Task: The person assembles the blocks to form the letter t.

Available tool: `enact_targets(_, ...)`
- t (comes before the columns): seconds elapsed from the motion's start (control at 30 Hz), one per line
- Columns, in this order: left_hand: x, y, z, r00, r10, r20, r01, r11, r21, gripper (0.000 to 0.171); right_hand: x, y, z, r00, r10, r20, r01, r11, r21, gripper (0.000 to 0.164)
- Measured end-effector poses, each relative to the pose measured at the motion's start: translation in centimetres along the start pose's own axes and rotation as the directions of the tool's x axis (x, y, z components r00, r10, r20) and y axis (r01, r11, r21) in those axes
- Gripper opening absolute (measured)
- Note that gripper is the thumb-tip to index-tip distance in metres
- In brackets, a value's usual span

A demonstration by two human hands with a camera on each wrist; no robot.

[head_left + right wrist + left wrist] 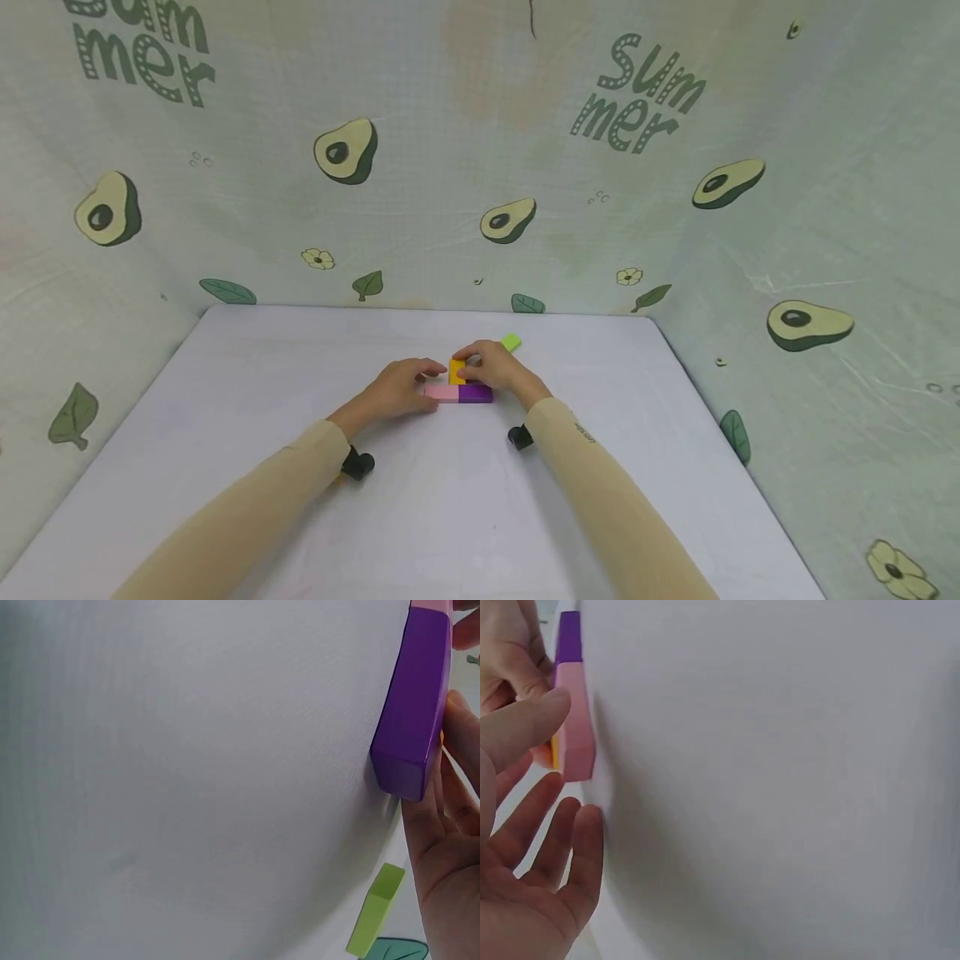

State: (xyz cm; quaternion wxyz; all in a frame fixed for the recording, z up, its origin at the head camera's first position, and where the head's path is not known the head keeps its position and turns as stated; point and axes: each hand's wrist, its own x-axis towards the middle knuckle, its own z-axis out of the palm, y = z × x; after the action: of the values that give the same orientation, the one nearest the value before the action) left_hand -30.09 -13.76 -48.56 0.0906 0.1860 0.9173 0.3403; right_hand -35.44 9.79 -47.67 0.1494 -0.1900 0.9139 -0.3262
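A pink block (446,394) and a purple block (476,394) lie end to end in one row on the white table. Upright behind where they meet is a yellow-orange block (456,374), pinched between the thumb and fingers of my right hand (501,368). My left hand (397,390) is at the pink block's left end, fingers spread and relaxed. In the left wrist view its thumb (536,720) overlaps the pink block's face. Most of the yellow-orange block is hidden behind the row in both wrist views.
A lime green block (511,342) lies farther back, just beyond my right hand. Cloth printed with avocados and leaves (420,192) rises behind and on both sides of the table (435,517). A black wrist camera (520,437) hangs under the right sleeve.
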Motion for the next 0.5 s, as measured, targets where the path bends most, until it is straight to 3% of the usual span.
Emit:
enact_targets(0.27, -1.5, 0.2, -3.1, 1.0, 0.021, -0.009, -0.02, 0.999, 0.029, 0.065, 0.2, -0.2, 0.0, 1.0, 0.005, 0.001, -0.005, 0.999, -0.034, 0.037)
enact_targets(0.5, -4.6, 0.1, -5.2, 0.998, 0.034, -0.06, -0.03, 0.998, 0.057, 0.064, 0.1, 0.1, 0.0, 1.0, 0.005, 0.002, -0.005, 1.0, -0.024, 0.036)
